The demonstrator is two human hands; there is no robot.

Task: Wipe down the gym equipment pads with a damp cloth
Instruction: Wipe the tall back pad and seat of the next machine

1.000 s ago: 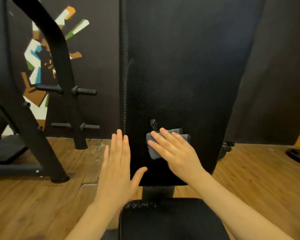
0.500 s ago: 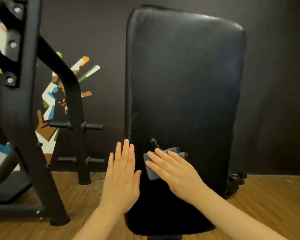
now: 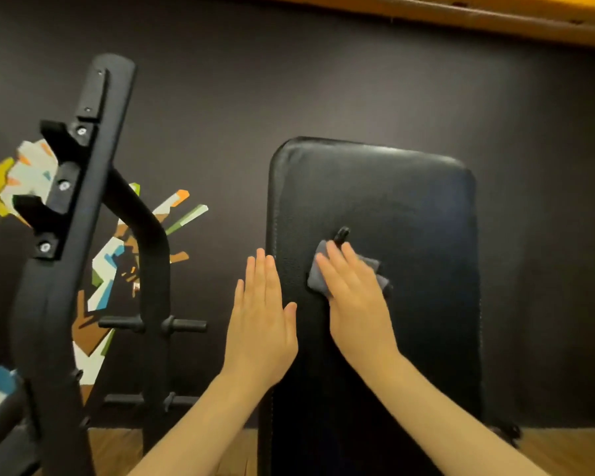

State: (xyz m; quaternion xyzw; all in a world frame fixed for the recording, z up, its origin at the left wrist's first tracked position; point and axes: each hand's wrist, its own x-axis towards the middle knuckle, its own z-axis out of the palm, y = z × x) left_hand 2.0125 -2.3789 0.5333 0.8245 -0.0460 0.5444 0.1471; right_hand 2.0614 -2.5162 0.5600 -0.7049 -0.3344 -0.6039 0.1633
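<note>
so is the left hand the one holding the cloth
No, the grey cloth lies under the flat fingers of the right hand on the back pad, while the left hand is bare.

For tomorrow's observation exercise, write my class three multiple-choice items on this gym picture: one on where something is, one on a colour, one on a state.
1. Where is the cloth?
A. on the floor
B. on the upright back pad
C. hung on the rack

2. What colour is the cloth?
A. grey
B. yellow
C. red

3. How is the left hand held?
A. in a fist
B. gripping a bar
C. flat, fingers straight

Answers:
1 B, the right hand presses it flat against the pad.
2 A, grey fabric shows around the fingers.
3 C, the fingers lie straight at the pad's left edge and hold nothing.
</note>
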